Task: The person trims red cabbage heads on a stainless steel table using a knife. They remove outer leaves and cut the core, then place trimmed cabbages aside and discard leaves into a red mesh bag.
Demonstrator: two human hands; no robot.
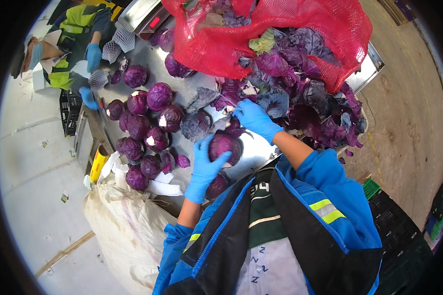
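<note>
A red cabbage head (224, 148) rests in my left hand (205, 166), which wears a blue glove, thumb and fingers around its near side. Just above and to the right, my gloved right hand (256, 120) has its fingers bent at loose cabbage leaves; whether it grips one cannot be told. Several trimmed red cabbages (138, 126) lie together on the metal table (154, 55) to the left. Another cabbage (217, 186) sits below my left wrist, partly hidden by the jacket. A darker cabbage with outer leaves (195, 126) lies left of my hands. Loose purple leaves (299, 84) are heaped to the right.
A red mesh sack (221, 49) lies across the table's far side, beside a scale (153, 20). A co-worker's blue-gloved hands (93, 58) hold white foam netting at the upper left. A large white woven sack (129, 232) stands lower left; black crates (391, 221) stand at the right.
</note>
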